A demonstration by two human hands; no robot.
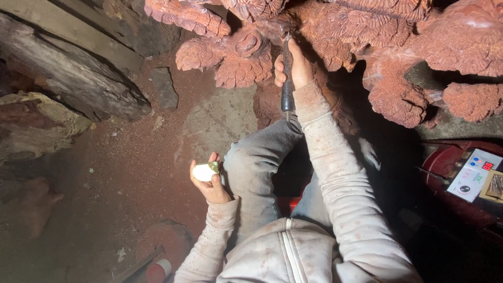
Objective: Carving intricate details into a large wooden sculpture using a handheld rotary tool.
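The right hand (294, 65) has its fingers wrapped tight round the black handpiece (287, 86) of a rotary carving tool, thumb on the near side, with the tip pushed up into a dark recess of the red wood carving (335, 31). The bit itself is hidden in that hollow, so I cannot tell exactly where it bears. The left hand (209, 181) is held out over the left knee, palm up, its fingers curled and pinching a small pale lump (203, 172) (whitish, with a greenish edge; what it is I cannot tell).

Judging from the grip, the chief risk is the bit catching in the tight recess and skating across a finished scale, which would scar the relief or jerk the tool toward the bare hand. The handpiece's springy cord end hangs just above the knee, and a snag there could pull the tip off line. Fine dust might also make the grip slippery.

The carving is reddish-brown hardwood, cut into rounded, overlapping lobes with fine ribbed lines, like feathers or shells. The sleeves (335, 173) and trousers are grey, powdered with red dust, as is the concrete floor (126, 173). Rough grey logs (68, 73) lie at upper left, and a red drum with a small control panel (474, 178) stands at right.
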